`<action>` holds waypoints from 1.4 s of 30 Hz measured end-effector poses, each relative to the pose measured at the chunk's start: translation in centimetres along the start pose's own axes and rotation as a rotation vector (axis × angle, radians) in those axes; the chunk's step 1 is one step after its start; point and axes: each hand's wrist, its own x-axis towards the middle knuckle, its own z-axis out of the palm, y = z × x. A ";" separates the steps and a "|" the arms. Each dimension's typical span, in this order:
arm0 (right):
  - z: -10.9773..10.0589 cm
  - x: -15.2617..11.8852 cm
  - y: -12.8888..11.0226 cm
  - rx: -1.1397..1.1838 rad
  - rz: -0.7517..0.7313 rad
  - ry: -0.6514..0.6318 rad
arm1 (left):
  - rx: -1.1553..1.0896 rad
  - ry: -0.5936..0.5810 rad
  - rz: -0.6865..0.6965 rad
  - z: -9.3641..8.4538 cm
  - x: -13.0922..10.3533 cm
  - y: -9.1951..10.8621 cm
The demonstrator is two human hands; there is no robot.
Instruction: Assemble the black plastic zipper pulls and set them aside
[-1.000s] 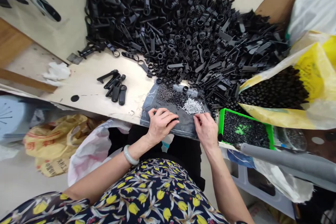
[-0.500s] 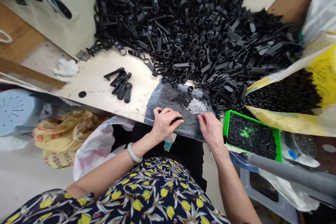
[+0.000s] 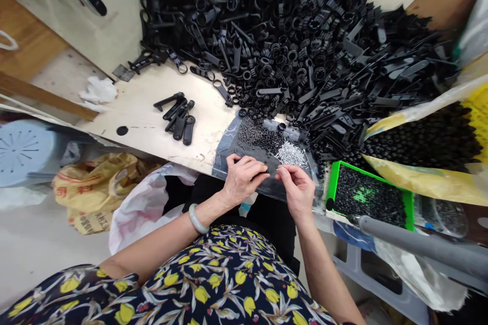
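Note:
My left hand (image 3: 246,179) is closed around a small black plastic part (image 3: 267,172), mostly hidden by the fingers; only its dark end shows at the fingertips. Just to its right, my right hand (image 3: 300,190) pinches thumb and forefinger together on what looks like a small metal pin, too tiny to see clearly. The fingertips of both hands are close but apart, over a dark grey mat (image 3: 224,157) at the table's front edge. On the mat beyond them lie a heap of silver pins (image 3: 292,154), some small black pieces (image 3: 270,140) and small grey-brown pieces (image 3: 249,132).
A large pile of black plastic parts (image 3: 267,56) covers the back of the table. Several black assembled-looking handles (image 3: 179,119) lie to the left. On the right are a green tray (image 3: 334,183) of small black pieces, a yellow-white bag (image 3: 415,170) and a grey bar (image 3: 404,233).
My right hand has moved left from the silver pins to near my left fingertips. My left hand still holds the black part. The camera view has shifted slightly.

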 end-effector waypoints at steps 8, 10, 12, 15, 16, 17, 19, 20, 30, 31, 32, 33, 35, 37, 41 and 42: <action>1.0 -0.4 0.1 -0.088 -0.066 -0.014 | 0.016 -0.014 -0.050 0.2 0.2 0.5; 1.3 -0.4 -0.1 -0.133 -0.115 -0.025 | 0.023 -0.017 -0.045 0.2 0.1 0.5; 1.5 -0.3 -0.2 -0.169 -0.161 -0.035 | 0.028 -0.020 -0.043 0.3 0.0 0.5; 1.6 -0.3 -0.3 -0.175 -0.202 -0.053 | 0.028 -0.023 -0.039 0.3 0.0 0.4; 1.6 -0.3 -0.3 -0.172 -0.208 -0.056 | 0.028 -0.022 -0.034 0.3 0.0 0.4; 1.7 -0.3 -0.3 -0.172 -0.211 -0.058 | 0.027 -0.021 -0.029 0.3 0.0 0.4; 1.7 -0.2 -0.3 -0.184 -0.213 -0.059 | 0.026 -0.015 -0.018 0.3 0.0 0.4; 1.7 -0.2 -0.3 -0.197 -0.217 -0.059 | 0.026 -0.014 -0.015 0.3 0.1 0.4; 1.4 -0.6 -0.3 -0.419 -0.354 -0.050 | 0.004 -0.025 -0.016 -0.1 -0.2 0.2; 1.4 -0.6 -0.3 -0.435 -0.368 -0.048 | 0.001 -0.027 -0.007 -0.1 -0.3 0.2; 1.4 -0.6 -0.2 -0.443 -0.381 -0.047 | -0.003 -0.024 0.001 -0.2 -0.3 0.1; 1.5 -0.5 -0.2 -0.445 -0.392 -0.046 | -0.007 -0.020 0.009 -0.2 -0.3 0.0; 1.5 -0.3 -0.1 -0.433 -0.397 -0.061 | -0.013 -0.007 0.015 -0.2 -0.3 -0.1; 1.2 -0.6 -0.2 -0.404 -0.375 -0.081 | -0.019 0.009 0.021 -0.2 -0.3 -0.1; -1.6 -5.1 -1.1 -0.376 -0.296 -0.025 | -0.030 0.022 0.014 -0.1 -0.3 -0.2; -2.9 -7.0 -1.4 -0.392 -0.309 0.018 | -0.031 0.018 0.002 -0.1 -0.3 -0.2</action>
